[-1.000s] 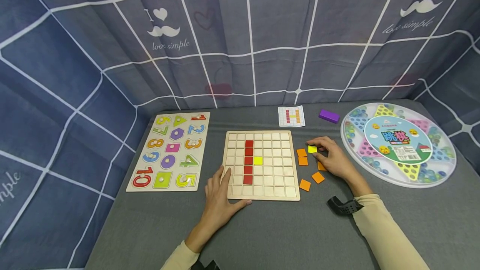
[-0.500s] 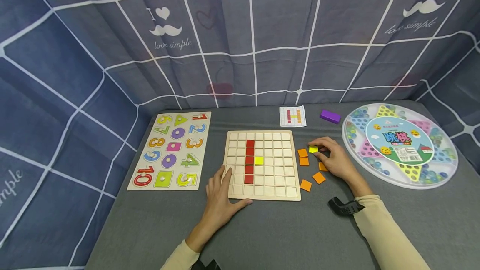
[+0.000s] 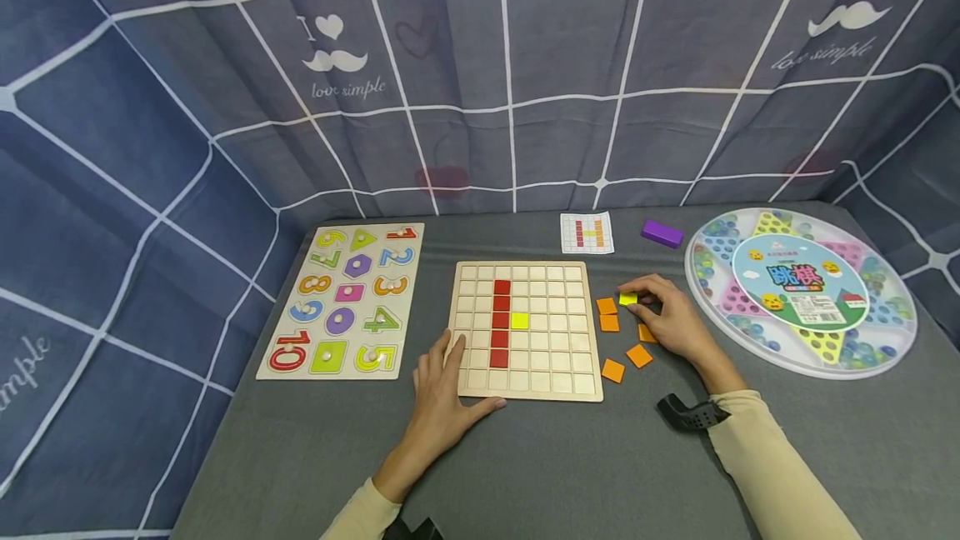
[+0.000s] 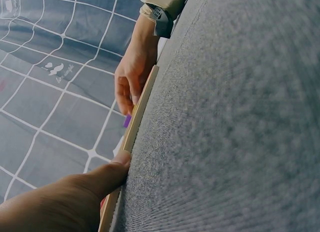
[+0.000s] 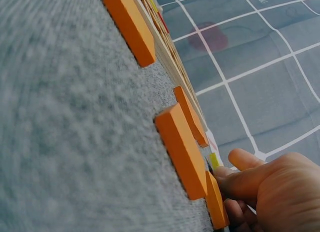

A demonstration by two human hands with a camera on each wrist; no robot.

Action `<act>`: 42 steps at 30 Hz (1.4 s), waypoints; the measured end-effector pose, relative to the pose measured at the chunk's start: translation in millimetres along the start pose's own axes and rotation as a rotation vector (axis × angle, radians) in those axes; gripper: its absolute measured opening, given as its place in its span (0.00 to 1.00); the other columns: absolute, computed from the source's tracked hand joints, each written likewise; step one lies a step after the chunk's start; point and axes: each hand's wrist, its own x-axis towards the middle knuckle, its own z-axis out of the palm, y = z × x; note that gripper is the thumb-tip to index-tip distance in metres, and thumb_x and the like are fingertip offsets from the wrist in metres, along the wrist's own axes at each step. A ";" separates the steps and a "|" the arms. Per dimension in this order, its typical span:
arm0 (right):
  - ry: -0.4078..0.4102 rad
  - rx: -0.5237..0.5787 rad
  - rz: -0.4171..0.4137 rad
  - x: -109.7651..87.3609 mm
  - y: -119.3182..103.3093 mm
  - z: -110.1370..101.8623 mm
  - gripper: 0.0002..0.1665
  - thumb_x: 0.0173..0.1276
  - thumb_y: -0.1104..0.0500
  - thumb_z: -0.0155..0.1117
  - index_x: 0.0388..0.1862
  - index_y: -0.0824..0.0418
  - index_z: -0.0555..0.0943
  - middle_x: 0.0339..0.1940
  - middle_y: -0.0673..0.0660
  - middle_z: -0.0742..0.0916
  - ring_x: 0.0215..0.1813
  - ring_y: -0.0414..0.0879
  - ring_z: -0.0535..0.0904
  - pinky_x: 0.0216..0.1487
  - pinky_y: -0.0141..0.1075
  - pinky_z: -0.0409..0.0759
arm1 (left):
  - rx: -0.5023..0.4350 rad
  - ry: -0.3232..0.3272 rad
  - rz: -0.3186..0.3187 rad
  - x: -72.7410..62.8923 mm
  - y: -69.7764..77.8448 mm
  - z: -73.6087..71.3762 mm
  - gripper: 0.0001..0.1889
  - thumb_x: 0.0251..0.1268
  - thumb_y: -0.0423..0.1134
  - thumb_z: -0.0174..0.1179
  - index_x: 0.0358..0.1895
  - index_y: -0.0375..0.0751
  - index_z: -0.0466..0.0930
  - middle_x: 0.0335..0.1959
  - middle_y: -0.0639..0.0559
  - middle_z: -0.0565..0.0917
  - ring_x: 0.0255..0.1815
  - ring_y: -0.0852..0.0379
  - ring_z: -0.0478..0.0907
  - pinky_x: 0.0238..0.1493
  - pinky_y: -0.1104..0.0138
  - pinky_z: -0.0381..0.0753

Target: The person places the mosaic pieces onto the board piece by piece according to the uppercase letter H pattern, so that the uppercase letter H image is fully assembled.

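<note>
My right hand (image 3: 670,317) pinches a small yellow square tile (image 3: 627,299) between thumb and fingers, right of the wooden grid board (image 3: 555,357). In the right wrist view a sliver of that yellow tile (image 5: 214,160) shows at the fingertips. My left hand (image 3: 442,397) rests at the board's lower left corner, fingers along its left side and thumb at the front edge. Red tiles (image 3: 500,320) form a column on the board, with one yellow tile (image 3: 519,321) beside the middle one. Several orange tiles (image 3: 612,370) lie about the right hand, one partly hidden by it.
A pattern card (image 3: 587,233) and a purple block (image 3: 662,233) lie behind the board. At left is a number puzzle board (image 3: 341,302); at right, a round Chinese checkers set (image 3: 801,292). A grid-patterned curtain (image 3: 442,98) stands behind the grey table (image 3: 562,473).
The head view has shifted slightly, so everything sits a little further right. Both hands keep their places, and the right hand still pinches the yellow tile.
</note>
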 end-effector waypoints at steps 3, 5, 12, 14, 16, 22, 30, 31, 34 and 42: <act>0.025 0.013 -0.009 0.9 -1.3 1.1 0.15 0.63 0.73 0.65 0.48 0.62 0.84 0.45 0.57 0.85 0.43 0.42 0.76 0.45 0.21 0.70 | 0.005 0.001 -0.002 -0.1 -0.8 -0.4 0.57 0.35 0.58 0.80 0.71 0.33 0.65 0.71 0.31 0.62 0.57 0.42 0.63 0.49 0.54 0.59; 0.046 0.015 -0.012 0.8 -3.0 1.3 0.15 0.62 0.73 0.66 0.47 0.62 0.84 0.44 0.57 0.85 0.43 0.40 0.76 0.45 0.20 0.70 | 0.005 -0.002 -0.001 -0.2 -1.2 -0.3 0.57 0.35 0.58 0.80 0.71 0.33 0.65 0.71 0.31 0.62 0.57 0.42 0.63 0.49 0.53 0.59; 0.046 0.029 -0.034 3.6 -20.9 4.7 0.16 0.61 0.72 0.68 0.47 0.61 0.83 0.44 0.56 0.85 0.44 0.40 0.76 0.46 0.21 0.71 | -0.015 -0.014 -0.009 0.1 -0.8 -0.8 0.57 0.36 0.58 0.79 0.71 0.33 0.64 0.71 0.31 0.61 0.58 0.41 0.62 0.50 0.52 0.59; 0.032 0.026 -0.053 3.8 -30.3 8.2 0.16 0.61 0.72 0.68 0.47 0.60 0.83 0.44 0.55 0.85 0.44 0.42 0.76 0.45 0.24 0.72 | -0.013 -0.019 -0.005 1.1 -0.1 -0.9 0.57 0.37 0.59 0.79 0.71 0.33 0.63 0.72 0.31 0.61 0.58 0.41 0.62 0.51 0.52 0.59; 0.011 0.033 -0.070 5.1 -41.9 13.5 0.16 0.61 0.71 0.69 0.47 0.59 0.83 0.44 0.53 0.85 0.43 0.43 0.75 0.43 0.28 0.72 | -0.011 -0.021 -0.002 1.9 0.6 -1.4 0.57 0.37 0.59 0.79 0.72 0.33 0.63 0.72 0.31 0.61 0.58 0.41 0.62 0.51 0.53 0.59; -0.076 0.102 -0.113 15.0 -74.3 38.7 0.18 0.60 0.71 0.69 0.47 0.56 0.83 0.44 0.50 0.84 0.40 0.45 0.74 0.41 0.35 0.75 | -0.001 -0.014 -0.003 1.7 0.4 -2.0 0.57 0.37 0.59 0.79 0.71 0.33 0.64 0.71 0.31 0.61 0.57 0.41 0.62 0.49 0.54 0.59; -0.176 0.216 -0.116 22.1 -84.8 68.0 0.16 0.61 0.71 0.68 0.48 0.61 0.83 0.45 0.52 0.85 0.46 0.46 0.79 0.48 0.38 0.79 | 0.002 -0.025 -0.014 -0.5 -0.4 -1.0 0.56 0.38 0.60 0.78 0.72 0.34 0.63 0.72 0.32 0.61 0.57 0.42 0.62 0.50 0.53 0.60; -0.185 0.217 -0.110 21.3 -84.0 69.2 0.16 0.61 0.70 0.68 0.48 0.60 0.83 0.45 0.51 0.85 0.47 0.47 0.79 0.49 0.38 0.78 | -0.001 -0.027 -0.016 -0.6 0.0 -0.3 0.56 0.38 0.60 0.78 0.72 0.34 0.63 0.72 0.32 0.61 0.57 0.42 0.62 0.50 0.53 0.60; -0.197 0.205 -0.112 19.4 -79.9 72.5 0.15 0.62 0.69 0.68 0.48 0.59 0.83 0.46 0.51 0.85 0.48 0.47 0.79 0.49 0.40 0.76 | -0.007 -0.036 -0.020 -0.7 1.2 0.9 0.56 0.38 0.60 0.78 0.72 0.34 0.63 0.72 0.32 0.61 0.58 0.42 0.62 0.51 0.53 0.59; -0.198 0.191 -0.125 22.3 -76.8 77.4 0.16 0.62 0.67 0.70 0.48 0.57 0.84 0.47 0.51 0.86 0.50 0.47 0.78 0.52 0.42 0.74 | -0.009 -0.021 -0.014 0.3 -0.7 1.7 0.57 0.37 0.58 0.79 0.71 0.34 0.63 0.72 0.31 0.60 0.55 0.43 0.63 0.51 0.53 0.59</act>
